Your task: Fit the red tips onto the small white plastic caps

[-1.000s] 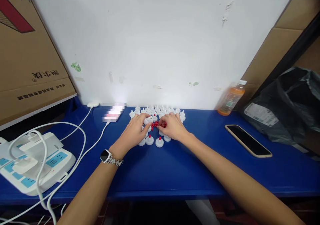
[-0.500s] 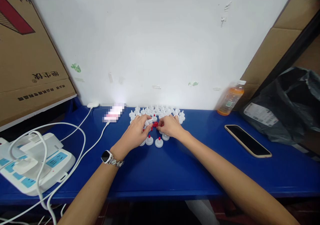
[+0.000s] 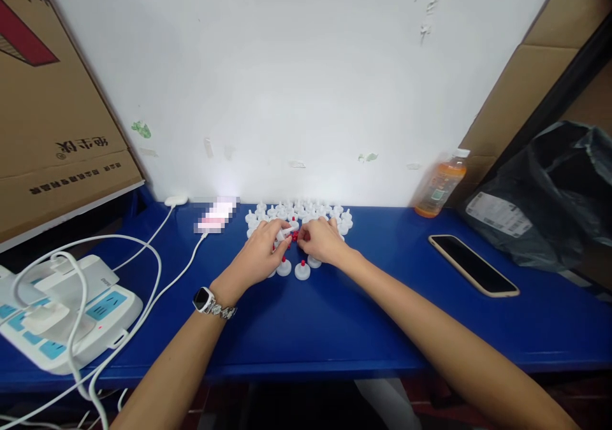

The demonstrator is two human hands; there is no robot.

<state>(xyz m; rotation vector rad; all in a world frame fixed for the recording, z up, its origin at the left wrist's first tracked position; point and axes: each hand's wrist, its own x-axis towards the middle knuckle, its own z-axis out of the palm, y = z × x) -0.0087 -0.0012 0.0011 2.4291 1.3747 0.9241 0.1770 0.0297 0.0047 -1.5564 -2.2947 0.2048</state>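
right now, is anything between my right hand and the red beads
Nothing visible. The right hand has its fingertips at the red beads, and the left hand pinches a white cap right beside them. The loose white caps lie behind the hands, not between.

Left hand [image 3: 261,255] and right hand [image 3: 321,242] palm-down, fingertips almost meeting, each grip pinched.

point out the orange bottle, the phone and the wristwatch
orange bottle [image 3: 436,193], head view, on its label
phone [image 3: 473,265], head view, middle of its dark screen
wristwatch [image 3: 203,299], head view, on its face
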